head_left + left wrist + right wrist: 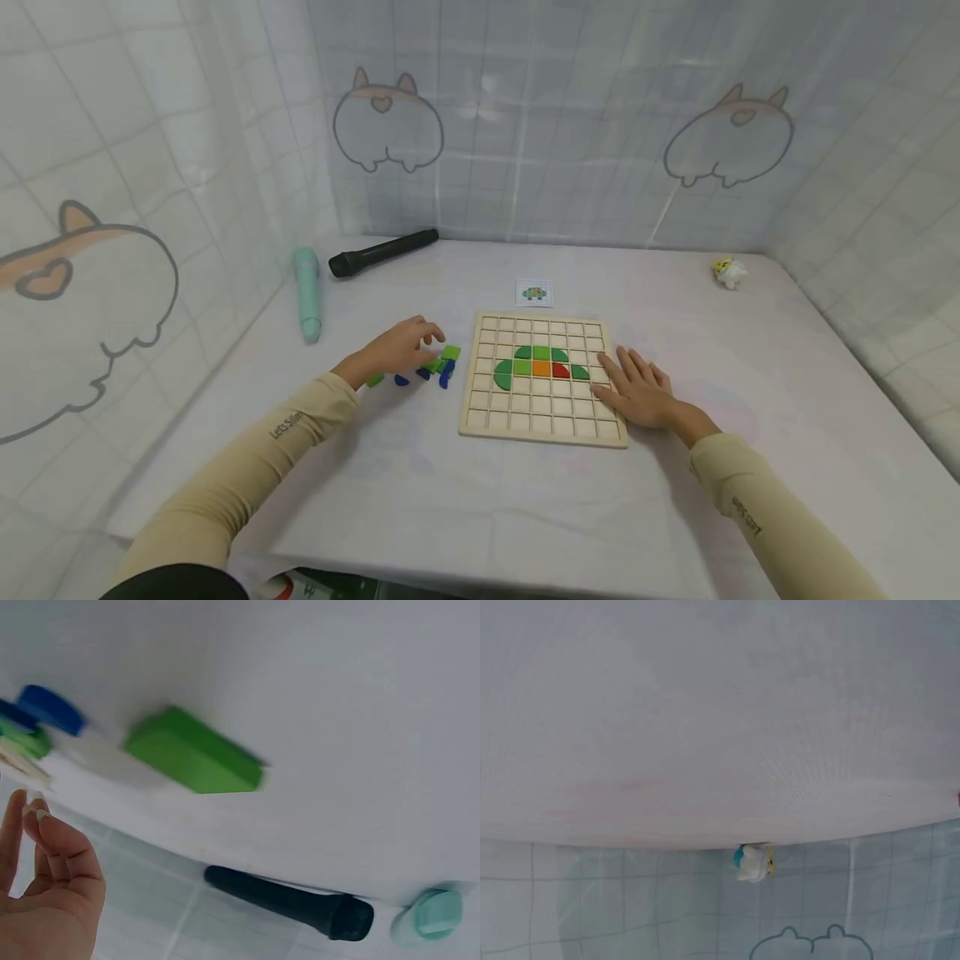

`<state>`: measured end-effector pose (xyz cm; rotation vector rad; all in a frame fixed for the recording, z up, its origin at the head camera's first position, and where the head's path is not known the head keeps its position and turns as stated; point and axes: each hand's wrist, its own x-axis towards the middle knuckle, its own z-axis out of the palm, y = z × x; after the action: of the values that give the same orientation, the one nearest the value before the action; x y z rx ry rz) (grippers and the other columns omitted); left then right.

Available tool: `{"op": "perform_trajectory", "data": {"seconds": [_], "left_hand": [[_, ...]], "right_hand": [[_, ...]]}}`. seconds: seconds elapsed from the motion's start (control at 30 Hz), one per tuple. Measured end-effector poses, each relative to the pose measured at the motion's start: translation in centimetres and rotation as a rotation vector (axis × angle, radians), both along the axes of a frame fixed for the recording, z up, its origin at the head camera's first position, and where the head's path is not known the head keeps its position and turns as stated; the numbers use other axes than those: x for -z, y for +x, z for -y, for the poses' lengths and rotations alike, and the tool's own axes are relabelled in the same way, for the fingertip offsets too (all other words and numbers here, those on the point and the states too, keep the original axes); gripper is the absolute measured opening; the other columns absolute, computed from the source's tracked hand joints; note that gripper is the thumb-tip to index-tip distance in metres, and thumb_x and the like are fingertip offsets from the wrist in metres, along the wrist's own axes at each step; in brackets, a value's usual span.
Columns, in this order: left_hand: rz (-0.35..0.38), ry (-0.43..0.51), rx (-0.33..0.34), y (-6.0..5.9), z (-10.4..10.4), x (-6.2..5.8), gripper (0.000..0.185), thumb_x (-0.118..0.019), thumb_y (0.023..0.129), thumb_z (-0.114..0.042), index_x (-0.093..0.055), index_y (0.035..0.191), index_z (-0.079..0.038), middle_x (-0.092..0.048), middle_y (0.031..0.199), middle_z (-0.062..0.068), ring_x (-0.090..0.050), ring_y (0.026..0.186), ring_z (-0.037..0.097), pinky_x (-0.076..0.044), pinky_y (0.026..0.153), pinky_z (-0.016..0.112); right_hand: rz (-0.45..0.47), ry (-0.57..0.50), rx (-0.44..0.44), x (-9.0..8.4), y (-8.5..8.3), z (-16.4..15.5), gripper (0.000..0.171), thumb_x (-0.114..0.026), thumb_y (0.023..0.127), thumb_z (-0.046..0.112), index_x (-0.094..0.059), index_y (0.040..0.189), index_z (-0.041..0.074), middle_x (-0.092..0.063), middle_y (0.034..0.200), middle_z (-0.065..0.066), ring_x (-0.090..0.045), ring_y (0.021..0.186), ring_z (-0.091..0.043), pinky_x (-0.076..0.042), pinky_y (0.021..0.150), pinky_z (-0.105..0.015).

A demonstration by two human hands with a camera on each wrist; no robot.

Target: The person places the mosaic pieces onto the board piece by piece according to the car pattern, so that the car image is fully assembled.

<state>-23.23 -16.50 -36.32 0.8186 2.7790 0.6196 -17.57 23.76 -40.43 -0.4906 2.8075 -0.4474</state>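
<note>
Board point(542, 427) on table point(420, 508), between both grips. Left grip point(405, 345): fingers loosely bent, partly apart, over loose green and blue pieces point(452, 353); contact can't tell. Right grip point(639, 390): fingers spread, tips on board's right edge. Board pale, gridded; green, orange, red tiles point(542, 368) around middle.

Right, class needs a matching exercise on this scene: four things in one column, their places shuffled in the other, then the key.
Things
1. Left hand
2. Right hand
3. Picture card
4. Small toy

Places
A. Near the far right corner of the table
B. Touching the board
C. Beside the loose pieces
D. Just past the board's far edge

Pairs: 1-C, 2-B, 3-D, 4-A
</note>
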Motion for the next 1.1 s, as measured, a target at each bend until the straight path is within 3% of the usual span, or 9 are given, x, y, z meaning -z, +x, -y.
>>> {"op": "perform_trajectory", "data": {"seconds": [0.23, 0.37, 0.6, 0.77, 0.97, 1.1], "left_hand": [[0.025, -0.068, 0.001, -1.0, 0.2, 1.4, 0.033, -0.063, 0.091, -0.015, -0.06, 0.121, -0.002, -0.056, 0.106, 0.011, -0.055, 0.091, 0.022, -0.048, 0.079, 0.036], [-0.025, -0.085, 0.033, -1.5, -0.1, 1.8, 0.031, -0.065, 0.091, -0.019, -0.063, 0.117, -0.003, -0.057, 0.104, 0.008, -0.056, 0.09, 0.019, -0.049, 0.077, 0.034], [-0.11, -0.152, 0.033, -2.0, -0.7, 1.6, 0.028, -0.07, 0.087, -0.027, -0.069, 0.108, -0.009, -0.058, 0.1, 0.001, -0.056, 0.087, 0.016, -0.049, 0.075, 0.031], [-0.205, -0.187, 0.105, -2.3, -0.7, 1.6, 0.026, -0.071, 0.086, -0.028, -0.07, 0.103, -0.008, -0.059, 0.096, 0.0, -0.058, 0.084, 0.014, -0.049, 0.072, 0.028], [-0.253, -0.221, 0.157, -2.4, -0.6, 1.8, 0.028, -0.069, 0.088, -0.031, -0.067, 0.101, -0.006, -0.057, 0.096, 0.002, -0.057, 0.08, 0.013, -0.05, 0.07, 0.028], [-0.349, -0.27, 0.215, -2.5, -0.5, 1.9, 0.03, -0.068, 0.088, -0.033, -0.066, 0.098, -0.005, -0.056, 0.093, 0.003, -0.058, 0.076, 0.014, -0.05, 0.069, 0.027]], "right_hand": [[0.013, -0.013, -0.006, 0.8, 0.0, -0.1, 0.081, -0.024, 0.095, 0.064, -0.007, 0.152, 0.009, 0.006, 0.154, -0.023, 0.008, 0.139, -0.041, 0.004, 0.103, -0.061], [0.012, 0.012, -0.002, 1.3, -0.4, -0.2, 0.083, -0.019, 0.094, 0.067, -0.004, 0.153, 0.011, 0.008, 0.154, -0.021, 0.009, 0.139, -0.039, 0.003, 0.104, -0.06], [0.006, 0.012, -0.003, 1.1, -0.6, -0.3, 0.081, -0.019, 0.095, 0.065, -0.004, 0.153, 0.01, 0.009, 0.155, -0.021, 0.01, 0.139, -0.038, 0.003, 0.104, -0.06], [0.011, 0.025, -0.003, 0.7, -0.6, -0.3, 0.082, -0.02, 0.095, 0.065, -0.003, 0.152, 0.009, 0.009, 0.154, -0.022, 0.011, 0.139, -0.039, 0.004, 0.104, -0.06], [0.021, 0.032, -0.001, 0.4, -0.4, -0.3, 0.081, -0.021, 0.095, 0.064, -0.004, 0.152, 0.009, 0.009, 0.154, -0.021, 0.01, 0.139, -0.039, 0.004, 0.104, -0.059], [0.022, 0.015, -0.004, 0.1, -0.2, -0.3, 0.079, -0.022, 0.096, 0.062, -0.004, 0.153, 0.01, 0.009, 0.154, -0.022, 0.009, 0.139, -0.04, 0.005, 0.104, -0.059]]}}
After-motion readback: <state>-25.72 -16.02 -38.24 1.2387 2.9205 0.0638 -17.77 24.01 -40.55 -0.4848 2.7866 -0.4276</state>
